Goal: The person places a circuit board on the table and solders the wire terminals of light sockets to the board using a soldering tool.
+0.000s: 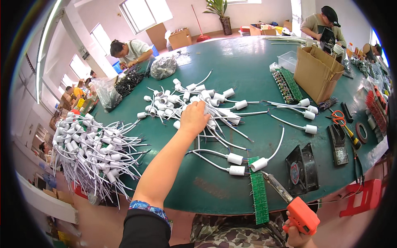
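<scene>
My left hand [194, 118] reaches into a loose pile of white lamp holders with wire tails [165, 101]. Its fingers are bent together over a white lamp holder [206, 108], partly hidden by the hand. In my right hand [298, 234], at the lower edge, is a red soldering gun [304, 215]. Its tip points up and left, close to a lamp holder [259, 164] that lies over the far end of a narrow green circuit board strip [259, 194]. Two more lamp holders [236, 170] lie just left of that strip, their wires running left.
A heap of wired lamp holders [91, 149] hangs over the table's left edge. To the right are a black fan [302, 169], orange-handled scissors [338, 118], a tape roll [361, 133] and a cardboard box [317, 72]. Co-workers sit at the far left [131, 53] and far right [324, 27].
</scene>
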`<state>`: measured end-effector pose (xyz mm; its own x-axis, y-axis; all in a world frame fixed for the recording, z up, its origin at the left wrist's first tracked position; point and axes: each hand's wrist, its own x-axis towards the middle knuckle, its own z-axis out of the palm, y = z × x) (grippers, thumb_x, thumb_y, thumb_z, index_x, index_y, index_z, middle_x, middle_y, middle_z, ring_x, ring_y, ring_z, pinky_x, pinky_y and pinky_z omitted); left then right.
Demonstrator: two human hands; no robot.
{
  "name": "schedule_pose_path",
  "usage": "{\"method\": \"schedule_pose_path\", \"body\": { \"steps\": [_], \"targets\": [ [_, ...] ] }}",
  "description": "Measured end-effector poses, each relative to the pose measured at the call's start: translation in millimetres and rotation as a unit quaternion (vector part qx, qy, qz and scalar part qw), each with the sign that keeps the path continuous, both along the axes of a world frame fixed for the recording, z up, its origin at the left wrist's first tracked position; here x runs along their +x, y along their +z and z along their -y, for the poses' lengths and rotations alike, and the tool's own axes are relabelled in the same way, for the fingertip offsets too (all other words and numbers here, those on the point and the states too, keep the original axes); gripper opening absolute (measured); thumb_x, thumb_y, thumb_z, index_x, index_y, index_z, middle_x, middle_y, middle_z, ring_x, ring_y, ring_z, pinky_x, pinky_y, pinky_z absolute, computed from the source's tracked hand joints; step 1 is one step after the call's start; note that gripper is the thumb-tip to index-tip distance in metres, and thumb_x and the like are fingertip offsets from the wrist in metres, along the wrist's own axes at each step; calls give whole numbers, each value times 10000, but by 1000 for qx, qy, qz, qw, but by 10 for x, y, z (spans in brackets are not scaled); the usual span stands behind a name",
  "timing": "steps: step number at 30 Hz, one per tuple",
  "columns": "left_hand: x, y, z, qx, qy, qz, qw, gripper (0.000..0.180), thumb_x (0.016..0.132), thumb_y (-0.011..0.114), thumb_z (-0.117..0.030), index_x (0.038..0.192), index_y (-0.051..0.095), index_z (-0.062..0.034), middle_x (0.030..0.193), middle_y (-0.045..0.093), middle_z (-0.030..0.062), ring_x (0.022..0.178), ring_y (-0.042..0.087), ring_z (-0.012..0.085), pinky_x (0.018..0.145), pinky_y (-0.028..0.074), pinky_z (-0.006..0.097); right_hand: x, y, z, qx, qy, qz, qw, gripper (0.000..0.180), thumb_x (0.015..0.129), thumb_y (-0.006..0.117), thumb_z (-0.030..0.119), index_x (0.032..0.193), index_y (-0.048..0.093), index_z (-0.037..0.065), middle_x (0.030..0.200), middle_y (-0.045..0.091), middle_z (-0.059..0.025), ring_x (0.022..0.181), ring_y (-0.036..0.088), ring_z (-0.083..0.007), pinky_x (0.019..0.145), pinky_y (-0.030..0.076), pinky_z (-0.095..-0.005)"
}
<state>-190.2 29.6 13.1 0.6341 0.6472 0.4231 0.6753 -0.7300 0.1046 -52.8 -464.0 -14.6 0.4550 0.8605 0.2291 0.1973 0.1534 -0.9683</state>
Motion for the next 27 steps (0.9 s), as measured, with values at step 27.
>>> {"method": "schedule_pose_path", "body": {
  "steps": [27],
  "targets": [
    [-413,46,1797,-298,-294,221,881,181,878,720,29,1036,674,-47,1073,624,66,735,526,67,589,419,223,-45,40,-7,-19,-55,136,989,175,870,682,205,908,687,34,758,690,-52,660,664,-224,626,542,-350]
  ]
}}
